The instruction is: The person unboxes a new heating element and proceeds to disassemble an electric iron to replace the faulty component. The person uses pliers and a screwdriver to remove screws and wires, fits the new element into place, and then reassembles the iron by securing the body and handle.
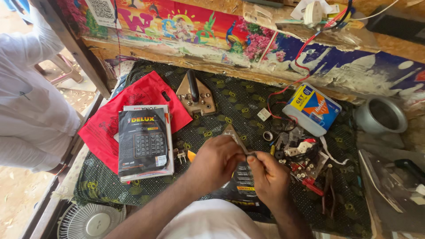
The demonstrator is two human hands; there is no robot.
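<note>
My left hand (215, 160) grips a flat, pointed metal iron soleplate (231, 132) held over the dark patterned cloth (239, 99). Against the plate's right edge, my right hand (268, 176) pinches a small dark part; what it is cannot be made out. The two hands touch each other at the plate. A black printed packet (242, 186) lies under them. An upturned iron body (195, 96) with a black handle rests on the cloth behind the hands.
A stack of dark boxes (144, 142) lies on a red bag (133, 99) at left. Right of my hands are loose electrical parts (297, 152), pliers (328, 188), a blue-and-white canister (311, 108) and a metal pot (381, 116). A person in white (26, 110) stands far left. A fan (90, 221) sits below.
</note>
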